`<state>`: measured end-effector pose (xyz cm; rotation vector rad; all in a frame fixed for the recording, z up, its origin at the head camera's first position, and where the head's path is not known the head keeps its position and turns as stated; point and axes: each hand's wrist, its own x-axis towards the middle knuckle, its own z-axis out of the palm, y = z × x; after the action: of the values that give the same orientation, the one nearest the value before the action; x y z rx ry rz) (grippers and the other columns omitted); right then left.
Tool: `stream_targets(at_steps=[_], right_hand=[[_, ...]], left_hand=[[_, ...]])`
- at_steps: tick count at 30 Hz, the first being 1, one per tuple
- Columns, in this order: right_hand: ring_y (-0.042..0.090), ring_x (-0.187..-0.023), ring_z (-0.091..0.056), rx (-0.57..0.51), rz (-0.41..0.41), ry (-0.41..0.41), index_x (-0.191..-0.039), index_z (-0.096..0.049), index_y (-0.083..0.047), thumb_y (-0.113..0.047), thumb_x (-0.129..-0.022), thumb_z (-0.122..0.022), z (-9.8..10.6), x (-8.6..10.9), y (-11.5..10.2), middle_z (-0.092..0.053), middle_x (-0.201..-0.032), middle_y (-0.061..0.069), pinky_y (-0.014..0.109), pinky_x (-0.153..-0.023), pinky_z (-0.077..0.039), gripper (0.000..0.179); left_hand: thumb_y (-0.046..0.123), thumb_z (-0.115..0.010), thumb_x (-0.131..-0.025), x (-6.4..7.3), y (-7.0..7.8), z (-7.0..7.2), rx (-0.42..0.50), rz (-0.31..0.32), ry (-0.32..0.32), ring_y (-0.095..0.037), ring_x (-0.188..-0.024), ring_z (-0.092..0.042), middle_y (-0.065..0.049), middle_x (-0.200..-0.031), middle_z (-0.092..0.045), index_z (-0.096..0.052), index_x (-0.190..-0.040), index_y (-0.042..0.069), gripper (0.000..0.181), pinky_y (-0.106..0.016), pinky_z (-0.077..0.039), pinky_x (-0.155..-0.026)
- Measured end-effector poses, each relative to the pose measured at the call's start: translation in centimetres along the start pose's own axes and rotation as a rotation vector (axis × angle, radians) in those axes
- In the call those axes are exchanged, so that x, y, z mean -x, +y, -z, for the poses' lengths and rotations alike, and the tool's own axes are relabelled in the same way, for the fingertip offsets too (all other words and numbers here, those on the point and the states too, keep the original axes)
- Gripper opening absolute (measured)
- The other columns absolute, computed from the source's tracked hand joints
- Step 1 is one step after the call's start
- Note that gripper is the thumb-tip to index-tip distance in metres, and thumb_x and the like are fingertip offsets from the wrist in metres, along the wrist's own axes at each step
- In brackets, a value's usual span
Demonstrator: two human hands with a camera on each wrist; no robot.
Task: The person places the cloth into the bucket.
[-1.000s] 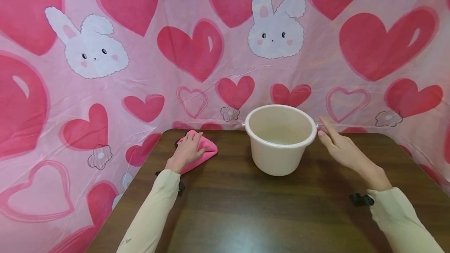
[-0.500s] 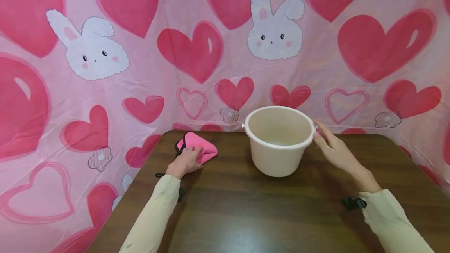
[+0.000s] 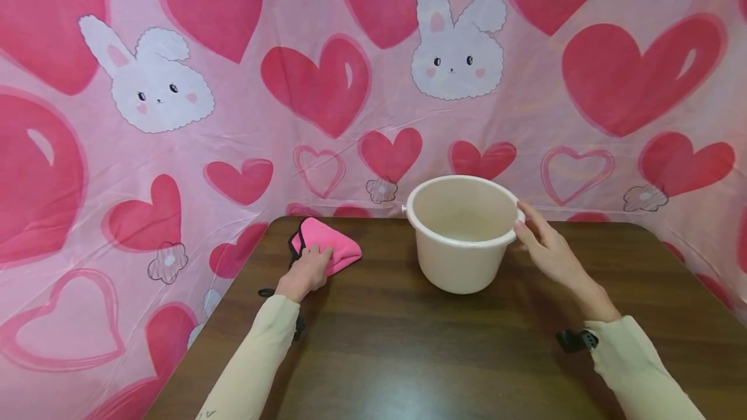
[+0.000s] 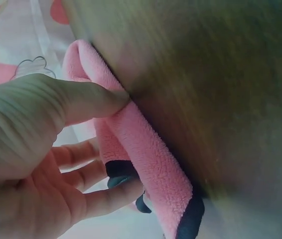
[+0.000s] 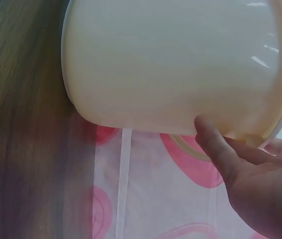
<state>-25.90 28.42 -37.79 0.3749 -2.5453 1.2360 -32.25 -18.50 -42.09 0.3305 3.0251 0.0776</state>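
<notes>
A folded pink cloth (image 3: 327, 235) with black edging lies at the table's back left. My left hand (image 3: 306, 272) holds its near edge; in the left wrist view the thumb presses one side of the pink cloth (image 4: 138, 134), with the fingers on the other. Further right, a cream plastic bucket (image 3: 458, 268) stands upright. My right hand (image 3: 551, 255) touches its right side at the rim, covering the knob there. From the right wrist, the thumb lies against the wall of the bucket (image 5: 176, 64), fingers extended beside the rim and partly hidden.
Both objects are on a dark brown wooden table (image 3: 397, 342). Behind it hangs a pink fabric backdrop (image 3: 327, 167) with hearts and rabbit faces, close to the table's back edge. A small knob (image 3: 404, 209) juts from the bucket's left rim.
My right hand has moved left from beside the bucket onto its rim. The left hand has slid back toward the cloth's near edge, uncovering more of it. The bucket stays in place.
</notes>
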Motion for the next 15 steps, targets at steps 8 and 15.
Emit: stream_targets(at_steps=[8, 15], right_hand=[[-0.009, -0.081, -0.064, -0.089, 0.006, 0.022, -0.157, -0.022, -0.015, -0.028, -0.104, -0.045, -0.53, 0.10, -0.06, -0.052, -0.131, 0.032, 0.013, -0.072, -0.053, 0.059], [-0.011, -0.080, -0.063, -0.099, 0.017, 0.052, -0.156, -0.024, -0.014, -0.025, -0.104, -0.047, -0.70, 0.08, -0.15, -0.054, -0.128, 0.031, 0.010, -0.071, -0.052, 0.058]], left_hand=[[0.007, -0.069, -0.087, 0.19, 0.08, -0.23, -0.008, -0.010, 0.037, -0.034, -0.097, -0.052, -0.018, -0.105, -0.056, -0.055, -0.119, 0.006, 0.035, -0.050, -0.053, -0.082], [0.008, -0.068, -0.085, 0.14, -0.14, 0.17, 0.162, -0.043, 0.191, -0.023, -0.076, -0.053, -0.009, -0.081, -0.056, -0.056, -0.095, 0.006, 0.016, -0.039, -0.049, -0.070]])
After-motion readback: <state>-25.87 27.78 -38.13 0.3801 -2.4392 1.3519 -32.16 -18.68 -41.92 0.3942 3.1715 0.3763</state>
